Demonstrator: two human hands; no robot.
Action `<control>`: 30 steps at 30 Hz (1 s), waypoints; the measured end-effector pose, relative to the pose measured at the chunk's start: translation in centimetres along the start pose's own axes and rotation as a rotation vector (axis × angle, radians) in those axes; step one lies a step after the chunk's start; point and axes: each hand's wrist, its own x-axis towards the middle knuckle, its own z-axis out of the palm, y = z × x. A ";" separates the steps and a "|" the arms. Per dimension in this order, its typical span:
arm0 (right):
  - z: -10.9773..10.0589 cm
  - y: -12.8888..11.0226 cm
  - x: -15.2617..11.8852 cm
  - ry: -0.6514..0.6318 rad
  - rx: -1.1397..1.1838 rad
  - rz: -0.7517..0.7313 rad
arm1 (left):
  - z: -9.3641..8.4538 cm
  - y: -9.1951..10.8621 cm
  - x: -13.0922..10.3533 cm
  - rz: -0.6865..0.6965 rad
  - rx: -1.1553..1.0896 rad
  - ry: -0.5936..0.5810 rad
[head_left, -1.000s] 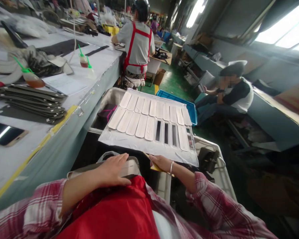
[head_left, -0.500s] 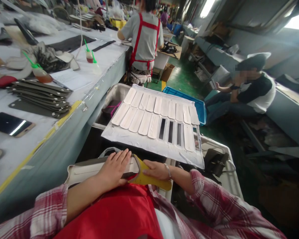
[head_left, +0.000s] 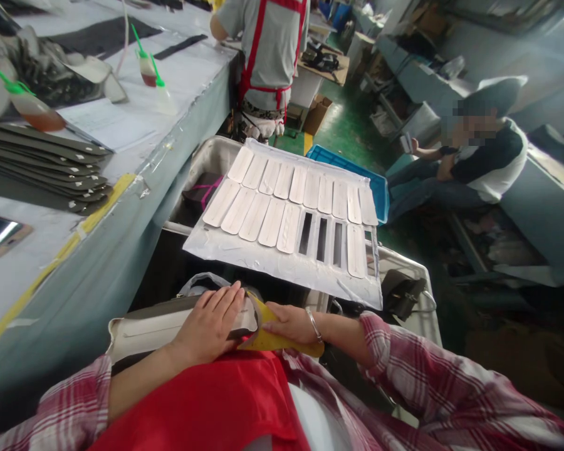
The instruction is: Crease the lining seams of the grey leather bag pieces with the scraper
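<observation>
Across my lap lies a dark, bag-like piece with a long off-white panel [head_left: 155,330] facing up, a slit or seam line running along it. My left hand [head_left: 211,321] is laid over its right part, fingers together, holding it against the red apron [head_left: 202,401]; the thumb side is partly hidden. My right hand [head_left: 286,324] is closed round a flat yellow piece [head_left: 263,341] whose edge meets the right end of the bag-like piece. Ahead is a white board [head_left: 258,260] bearing rows of off-white rounded strips [head_left: 289,228], with several dark slots in the front row.
To the left, a table [head_left: 183,134] carries stacked dark panels [head_left: 42,166], a phone [head_left: 2,235] and green-tipped bottles [head_left: 37,113]. White crates [head_left: 427,307] stand under the board, and a blue crate [head_left: 380,194] is behind it. One person stands ahead; another sits at right.
The camera view has tilted down and shifted slightly, so the table moves left and up in the picture. Both hands keep the same hold on the bag-like piece and the yellow piece.
</observation>
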 end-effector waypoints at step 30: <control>0.2 1.2 0.6 -0.116 0.287 -0.061 | 0.5 1.2 0.7 -0.038 0.124 0.158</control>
